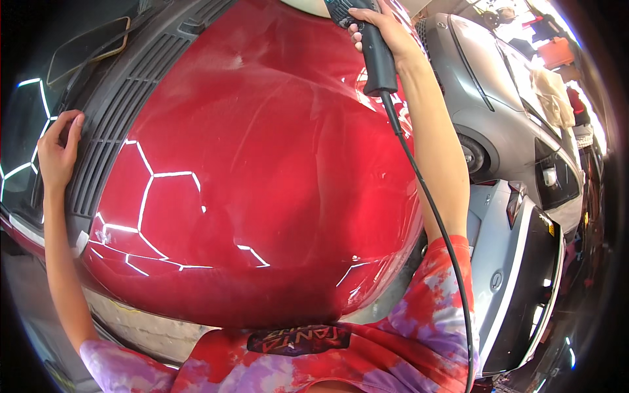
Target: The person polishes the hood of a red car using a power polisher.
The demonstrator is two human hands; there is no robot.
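My right hand [376,27] is wrapped around the black body of a corded power polisher [381,64] at the far end of a glossy red car hood [245,162]. Part of a pale round pad [309,7] shows beside the tool; the rest is cut off by the top edge. A black power cord [437,216] trails from the handle along my right arm. My left hand [60,150] is at the lower windshield [19,142], next to the black cowl grille [110,132]. Its fingers are loosely curled, with nothing visible in them. Hazy marks and hexagonal light reflections cross the hood paint.
A wiper arm [93,54] lies along the windshield. To the right stand a silver car [484,73] and a light blue-grey car [491,260]. An orange container [555,52] sits among clutter at the upper right. The hood's near edge is close to my torso.
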